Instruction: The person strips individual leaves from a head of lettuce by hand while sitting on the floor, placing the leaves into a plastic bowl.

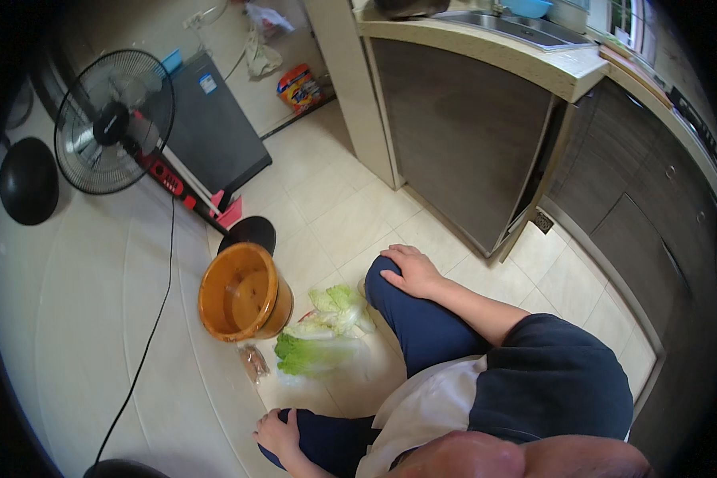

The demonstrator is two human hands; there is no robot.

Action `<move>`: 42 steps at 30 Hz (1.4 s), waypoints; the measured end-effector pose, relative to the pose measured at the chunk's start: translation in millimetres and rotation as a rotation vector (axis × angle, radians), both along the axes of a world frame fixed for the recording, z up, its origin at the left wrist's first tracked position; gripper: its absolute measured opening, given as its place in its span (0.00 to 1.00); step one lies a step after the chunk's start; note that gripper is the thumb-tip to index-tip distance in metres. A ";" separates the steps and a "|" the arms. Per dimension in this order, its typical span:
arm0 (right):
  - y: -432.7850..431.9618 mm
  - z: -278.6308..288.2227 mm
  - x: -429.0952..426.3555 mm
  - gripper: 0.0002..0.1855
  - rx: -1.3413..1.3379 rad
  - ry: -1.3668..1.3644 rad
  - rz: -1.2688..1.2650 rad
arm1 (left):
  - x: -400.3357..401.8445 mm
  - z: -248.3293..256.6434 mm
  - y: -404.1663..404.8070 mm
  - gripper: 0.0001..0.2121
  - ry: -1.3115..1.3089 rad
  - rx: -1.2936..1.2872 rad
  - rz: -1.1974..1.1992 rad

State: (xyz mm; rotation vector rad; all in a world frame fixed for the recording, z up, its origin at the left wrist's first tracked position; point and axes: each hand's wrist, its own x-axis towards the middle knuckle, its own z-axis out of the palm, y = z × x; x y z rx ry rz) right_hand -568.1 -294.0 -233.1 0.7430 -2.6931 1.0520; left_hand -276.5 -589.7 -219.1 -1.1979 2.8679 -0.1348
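Note:
My right hand (412, 272) rests on my right knee in dark blue trousers, thumb apart from the fingers. On the other knee lies my left hand (278, 436), also holding nothing. Between and ahead of my knees, a green leafy cabbage (313, 355) lies on its side on the tiled floor, partly on clear plastic. Pale loose cabbage leaves (337, 308) are piled beside it. A small clear plastic package (254, 362) with brownish contents is near the wall. Just beyond the greens stands a round wooden bucket (282, 308) with some marks or bits at its bottom.
Past the bucket stands a pedestal fan (113, 122) with a trailing black cord (150, 334). A pink dustpan (230, 212), a grey appliance (215, 107) and a detergent bag (299, 86) are farther off. Dark cabinets (466, 131) with a counter and sink (526, 30) stand to my right.

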 end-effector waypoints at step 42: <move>15.4 21.9 -152.9 0.16 0.406 -0.427 0.551 | -92.8 -8.5 -138.6 0.12 -0.113 0.846 -0.612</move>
